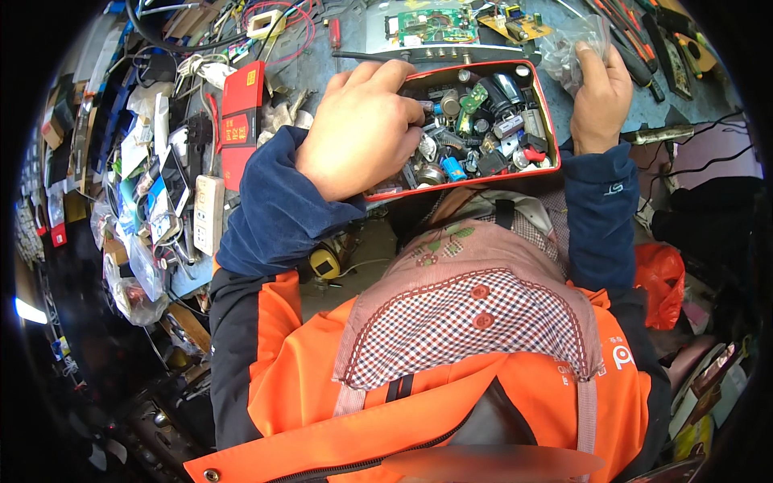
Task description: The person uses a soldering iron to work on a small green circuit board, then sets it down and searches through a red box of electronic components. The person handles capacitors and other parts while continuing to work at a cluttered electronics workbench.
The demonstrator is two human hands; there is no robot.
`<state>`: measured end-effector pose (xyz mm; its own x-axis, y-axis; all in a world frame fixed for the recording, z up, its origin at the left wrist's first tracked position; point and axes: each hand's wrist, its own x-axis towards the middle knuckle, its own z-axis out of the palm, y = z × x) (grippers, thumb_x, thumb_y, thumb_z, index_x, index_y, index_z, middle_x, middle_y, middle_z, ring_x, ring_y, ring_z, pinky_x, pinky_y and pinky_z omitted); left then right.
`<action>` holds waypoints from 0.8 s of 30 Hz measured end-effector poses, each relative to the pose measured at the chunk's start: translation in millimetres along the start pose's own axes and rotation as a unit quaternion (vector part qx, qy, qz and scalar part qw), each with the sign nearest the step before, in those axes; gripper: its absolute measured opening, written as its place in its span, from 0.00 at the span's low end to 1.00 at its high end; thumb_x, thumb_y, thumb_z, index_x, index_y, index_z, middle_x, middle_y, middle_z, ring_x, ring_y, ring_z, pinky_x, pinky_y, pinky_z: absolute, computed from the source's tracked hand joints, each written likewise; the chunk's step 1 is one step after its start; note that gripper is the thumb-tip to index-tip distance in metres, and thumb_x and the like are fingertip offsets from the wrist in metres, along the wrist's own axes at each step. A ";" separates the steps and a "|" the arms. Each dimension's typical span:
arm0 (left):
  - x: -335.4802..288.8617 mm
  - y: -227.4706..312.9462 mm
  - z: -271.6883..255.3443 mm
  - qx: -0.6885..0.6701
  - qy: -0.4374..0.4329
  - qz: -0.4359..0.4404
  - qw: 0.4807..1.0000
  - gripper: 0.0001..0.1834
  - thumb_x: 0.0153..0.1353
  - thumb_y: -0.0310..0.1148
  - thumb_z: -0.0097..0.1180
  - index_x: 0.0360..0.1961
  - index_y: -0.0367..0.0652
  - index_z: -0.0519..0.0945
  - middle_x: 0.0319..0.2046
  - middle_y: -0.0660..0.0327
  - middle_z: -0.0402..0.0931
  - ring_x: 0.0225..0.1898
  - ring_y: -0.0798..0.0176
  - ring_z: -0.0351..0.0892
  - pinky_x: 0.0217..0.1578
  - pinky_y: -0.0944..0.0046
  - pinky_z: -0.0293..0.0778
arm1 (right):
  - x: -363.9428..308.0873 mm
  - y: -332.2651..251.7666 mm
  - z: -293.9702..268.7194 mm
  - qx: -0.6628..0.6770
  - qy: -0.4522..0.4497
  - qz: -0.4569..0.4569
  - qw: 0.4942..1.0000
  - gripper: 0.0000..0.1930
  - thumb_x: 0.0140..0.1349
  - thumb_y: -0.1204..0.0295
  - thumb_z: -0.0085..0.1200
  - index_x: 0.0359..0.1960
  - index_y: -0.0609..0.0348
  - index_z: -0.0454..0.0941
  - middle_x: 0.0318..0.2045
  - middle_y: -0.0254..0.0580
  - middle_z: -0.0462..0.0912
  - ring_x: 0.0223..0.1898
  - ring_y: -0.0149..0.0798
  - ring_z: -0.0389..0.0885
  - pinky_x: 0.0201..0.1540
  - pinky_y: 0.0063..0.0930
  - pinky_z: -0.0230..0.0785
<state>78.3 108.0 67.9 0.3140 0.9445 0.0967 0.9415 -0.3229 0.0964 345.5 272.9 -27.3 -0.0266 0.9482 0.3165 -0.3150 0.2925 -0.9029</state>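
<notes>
A red-rimmed rectangular box (477, 183) stands at the table's near edge, filled with loose electronic parts, among them capacitors and a blue cylindrical part (453, 168). My left hand (358, 129) lies over the box's left end with its fingers curled in. Its fingertips are hidden, so what they grip cannot be seen. Past the box's right end, my right hand (600, 92) pinches a clear plastic bag (564, 58) between thumb and fingers. Small contents in the bag are too unclear to name.
A green circuit board (432, 26) sits on a metal chassis behind the box. To the left are a red card box (243, 113), a white power strip (209, 216) and piled clutter. Screwdrivers and pliers (630, 40) lie at the far right, near a soldering iron (660, 134) with cables.
</notes>
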 end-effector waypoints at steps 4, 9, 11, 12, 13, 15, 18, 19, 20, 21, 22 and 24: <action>3.0 4.2 1.0 0.025 0.016 0.007 1.000 0.09 0.57 0.35 0.71 0.39 0.50 0.96 0.57 0.57 0.81 0.60 0.49 0.79 0.60 0.45 0.75 | 0.7 0.8 -2.6 -0.014 -0.005 0.005 1.000 0.10 0.78 0.73 0.57 0.52 0.65 0.86 0.42 0.34 0.90 0.39 0.26 0.84 0.45 0.22 0.75; 2.2 8.6 4.1 0.035 0.029 -0.003 0.999 0.09 0.56 0.38 0.75 0.38 0.51 0.96 0.53 0.58 0.81 0.55 0.50 0.81 0.56 0.45 0.76 | 0.4 2.5 -2.3 -0.014 0.004 0.005 1.000 0.10 0.77 0.72 0.58 0.51 0.65 0.87 0.42 0.33 0.90 0.39 0.25 0.83 0.45 0.22 0.75; 4.1 9.8 1.5 0.022 -0.003 -0.027 0.999 0.09 0.57 0.36 0.74 0.39 0.49 0.95 0.58 0.57 0.81 0.58 0.48 0.81 0.57 0.46 0.75 | 0.6 2.6 -2.7 -0.014 0.007 0.004 1.000 0.10 0.77 0.72 0.58 0.51 0.65 0.87 0.41 0.33 0.90 0.39 0.25 0.83 0.44 0.22 0.75; 5.0 10.0 0.7 0.016 -0.019 -0.039 0.999 0.09 0.58 0.35 0.74 0.40 0.48 0.95 0.61 0.56 0.82 0.60 0.47 0.81 0.58 0.46 0.75 | 0.5 2.7 -3.9 -0.018 0.007 0.004 1.000 0.10 0.77 0.72 0.58 0.51 0.65 0.87 0.41 0.33 0.90 0.38 0.25 0.83 0.44 0.22 0.75; 5.0 9.3 2.9 0.017 -0.002 -0.031 0.999 0.09 0.57 0.35 0.73 0.39 0.49 0.95 0.57 0.57 0.81 0.57 0.48 0.81 0.57 0.46 0.76 | 0.5 3.1 -4.4 -0.019 0.007 0.005 1.000 0.10 0.77 0.72 0.58 0.51 0.65 0.87 0.41 0.33 0.90 0.38 0.25 0.83 0.44 0.22 0.75; 5.0 6.8 9.3 0.018 0.031 -0.015 0.999 0.08 0.56 0.34 0.71 0.36 0.50 0.96 0.48 0.58 0.81 0.52 0.50 0.82 0.54 0.46 0.77 | 1.1 2.6 -4.1 -0.014 0.004 0.004 1.000 0.10 0.77 0.72 0.58 0.51 0.64 0.87 0.42 0.33 0.90 0.38 0.25 0.83 0.44 0.22 0.75; 5.0 8.2 10.4 0.017 0.043 -0.020 0.999 0.08 0.55 0.33 0.69 0.36 0.49 0.96 0.46 0.57 0.81 0.51 0.50 0.82 0.54 0.47 0.77 | 0.6 2.8 -5.7 -0.027 0.003 -0.001 1.000 0.09 0.77 0.73 0.58 0.51 0.64 0.87 0.42 0.33 0.90 0.38 0.25 0.83 0.44 0.22 0.75; 4.7 8.1 10.7 0.018 0.042 -0.019 0.999 0.08 0.55 0.33 0.69 0.35 0.48 0.95 0.46 0.57 0.81 0.51 0.50 0.82 0.54 0.47 0.77 | 1.0 2.8 -5.7 -0.035 0.003 -0.004 0.999 0.09 0.77 0.73 0.58 0.51 0.64 0.87 0.42 0.33 0.90 0.38 0.25 0.83 0.44 0.22 0.75; 4.4 8.0 11.1 0.019 0.041 -0.018 0.999 0.08 0.55 0.33 0.69 0.35 0.48 0.95 0.46 0.57 0.81 0.51 0.50 0.82 0.54 0.47 0.76 | 0.9 2.9 -5.7 -0.030 0.003 0.000 1.000 0.10 0.77 0.73 0.58 0.51 0.64 0.87 0.42 0.33 0.90 0.38 0.25 0.83 0.44 0.22 0.75; 4.0 8.0 11.2 0.019 0.040 -0.018 0.999 0.08 0.55 0.33 0.69 0.35 0.47 0.95 0.45 0.57 0.80 0.51 0.50 0.82 0.54 0.47 0.76 | 0.6 3.1 -5.5 -0.025 0.002 0.004 1.000 0.10 0.77 0.73 0.58 0.51 0.64 0.87 0.41 0.33 0.90 0.38 0.24 0.83 0.44 0.22 0.75; 3.9 8.1 10.8 0.024 0.032 -0.019 0.999 0.08 0.56 0.33 0.69 0.36 0.47 0.94 0.49 0.56 0.81 0.52 0.49 0.82 0.55 0.47 0.76 | 0.5 3.1 -5.3 -0.021 0.002 0.007 1.000 0.10 0.77 0.73 0.58 0.51 0.64 0.87 0.41 0.33 0.90 0.38 0.24 0.83 0.44 0.22 0.74; 3.5 8.7 9.5 0.033 0.015 -0.022 0.999 0.08 0.58 0.33 0.71 0.38 0.46 0.93 0.56 0.54 0.82 0.56 0.47 0.81 0.56 0.47 0.75 | -0.3 2.8 -4.4 -0.018 0.003 0.006 1.000 0.10 0.77 0.73 0.58 0.51 0.64 0.87 0.41 0.33 0.90 0.38 0.24 0.83 0.44 0.22 0.75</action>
<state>88.8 109.0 59.8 0.2697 0.9549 0.1245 0.9605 -0.2760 0.0360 348.8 273.9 -31.2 -0.0238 0.9522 0.3047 -0.2810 0.2861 -0.9161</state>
